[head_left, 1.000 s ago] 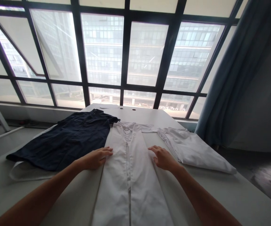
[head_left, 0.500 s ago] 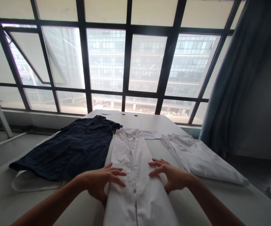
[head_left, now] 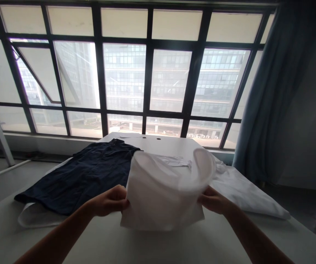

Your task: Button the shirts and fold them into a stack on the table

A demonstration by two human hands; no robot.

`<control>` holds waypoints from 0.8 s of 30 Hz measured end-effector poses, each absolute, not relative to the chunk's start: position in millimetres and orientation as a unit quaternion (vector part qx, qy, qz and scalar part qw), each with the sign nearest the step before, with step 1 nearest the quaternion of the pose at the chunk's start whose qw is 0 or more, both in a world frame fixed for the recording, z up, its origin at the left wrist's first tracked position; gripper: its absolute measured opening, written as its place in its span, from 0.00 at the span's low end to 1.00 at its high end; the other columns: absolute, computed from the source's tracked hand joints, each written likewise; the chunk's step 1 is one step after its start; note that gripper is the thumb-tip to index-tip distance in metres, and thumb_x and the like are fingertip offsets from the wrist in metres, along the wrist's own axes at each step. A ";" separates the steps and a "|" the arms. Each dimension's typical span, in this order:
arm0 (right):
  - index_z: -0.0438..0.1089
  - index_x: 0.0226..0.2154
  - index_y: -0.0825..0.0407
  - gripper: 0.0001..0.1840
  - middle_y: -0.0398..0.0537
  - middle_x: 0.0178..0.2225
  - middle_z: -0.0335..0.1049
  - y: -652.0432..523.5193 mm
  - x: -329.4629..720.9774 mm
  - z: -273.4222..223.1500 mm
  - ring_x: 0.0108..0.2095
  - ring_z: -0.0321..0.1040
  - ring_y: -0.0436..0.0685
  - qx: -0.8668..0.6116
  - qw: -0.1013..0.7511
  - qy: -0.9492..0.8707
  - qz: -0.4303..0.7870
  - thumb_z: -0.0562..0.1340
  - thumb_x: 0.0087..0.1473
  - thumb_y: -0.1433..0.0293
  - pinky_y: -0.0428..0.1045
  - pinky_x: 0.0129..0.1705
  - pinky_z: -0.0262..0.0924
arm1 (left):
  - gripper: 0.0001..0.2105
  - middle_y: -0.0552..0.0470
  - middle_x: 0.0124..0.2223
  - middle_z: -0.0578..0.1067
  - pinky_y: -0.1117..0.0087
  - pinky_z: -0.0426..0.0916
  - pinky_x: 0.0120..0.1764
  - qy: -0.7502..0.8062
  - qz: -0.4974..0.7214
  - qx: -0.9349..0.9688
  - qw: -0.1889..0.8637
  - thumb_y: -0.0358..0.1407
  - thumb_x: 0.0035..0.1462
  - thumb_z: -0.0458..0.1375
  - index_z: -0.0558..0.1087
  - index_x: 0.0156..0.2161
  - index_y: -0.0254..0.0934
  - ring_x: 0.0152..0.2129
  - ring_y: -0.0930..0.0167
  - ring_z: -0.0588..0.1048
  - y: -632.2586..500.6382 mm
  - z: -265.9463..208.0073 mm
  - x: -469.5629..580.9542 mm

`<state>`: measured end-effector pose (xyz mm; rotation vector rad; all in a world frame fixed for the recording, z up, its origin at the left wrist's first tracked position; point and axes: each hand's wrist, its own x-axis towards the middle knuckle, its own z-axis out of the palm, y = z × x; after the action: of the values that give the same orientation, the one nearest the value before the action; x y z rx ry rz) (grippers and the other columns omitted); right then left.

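Observation:
A white shirt (head_left: 160, 198) is bent up in front of me, its lower part raised off the table and curling over at the top, blurred by motion. My left hand (head_left: 111, 201) pinches its left edge between thumb and curled fingers. On the opposite edge, my right hand (head_left: 212, 200) grips the cloth, its fingertips partly behind the fabric. To the left lies a dark navy shirt (head_left: 92, 176), spread flat with its collar toward the window. Another white garment (head_left: 245, 190) lies flat at the right.
All the clothes rest on a long white table (head_left: 171, 145) that reaches toward a large framed window (head_left: 168, 80). White cloth (head_left: 37, 214) shows under the navy shirt's hem. A blue curtain (head_left: 259, 110) hangs at the right, and a second table (head_left: 1, 143) stands at far left.
My hands were spread on the flat, narrow-folded white shirt; now they have closed on its sides. The shirt's near part has come up off the table and bent away from me.

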<state>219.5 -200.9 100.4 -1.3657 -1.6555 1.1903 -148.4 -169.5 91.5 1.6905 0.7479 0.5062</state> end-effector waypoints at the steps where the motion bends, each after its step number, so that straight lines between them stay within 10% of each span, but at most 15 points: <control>1: 0.75 0.27 0.55 0.30 0.54 0.30 0.73 -197.3 217.5 98.6 0.34 0.73 0.59 -0.513 0.355 -0.621 0.474 0.64 0.46 0.43 0.52 0.37 0.68 | 0.27 0.46 0.28 0.76 0.66 0.70 0.32 0.334 0.251 0.691 0.590 0.59 0.44 0.63 0.78 0.31 0.31 0.28 0.64 0.75 -166.0 89.5 -148.0; 10: 0.69 0.34 0.57 0.18 0.39 0.21 0.60 -146.6 207.7 34.6 0.19 0.55 0.45 -0.653 0.321 -0.506 0.462 0.63 0.55 0.57 0.42 0.20 0.51 | 0.30 0.53 0.18 0.68 0.72 0.62 0.19 0.535 0.235 0.607 0.538 0.63 0.39 0.62 0.68 0.21 0.33 0.17 0.70 0.70 -124.6 41.8 -126.9; 24: 0.66 0.45 0.56 0.25 0.41 0.27 0.67 -142.9 212.0 35.3 0.23 0.63 0.48 -0.643 0.384 -0.552 0.367 0.66 0.49 0.58 0.43 0.21 0.58 | 0.24 0.52 0.27 0.74 0.74 0.63 0.21 0.518 0.346 0.653 0.431 0.45 0.51 0.61 0.70 0.48 0.27 0.19 0.72 0.70 -95.8 21.3 -115.9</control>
<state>212.0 -142.9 35.3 -1.6400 -1.4061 0.9344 -115.9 -95.8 21.3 1.6285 1.2928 0.8636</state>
